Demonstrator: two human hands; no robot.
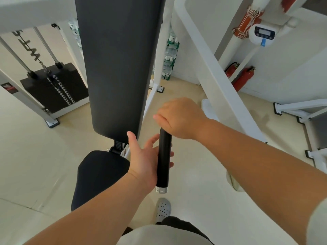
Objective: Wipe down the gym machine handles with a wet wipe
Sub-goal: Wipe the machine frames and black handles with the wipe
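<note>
Open air lying below and to R of black handle (164, 160), over bare floor (203, 183) toward white frame arm (215, 73). Backrest pad (120, 64) crowding L side, leaving only narrow gap btwn pad edge and handle. L hand (143, 161) filling that gap, fingers passing behind handle. R hand (178, 119) wrapping top end, blocking approach from above. Seat (99, 177) sitting low-L. Person's shoe (163, 208) standing on floor below handle's metal end cap. Weight stack (53, 85) and fire extinguishers (242, 78) standing well apart, not interfering.
</note>
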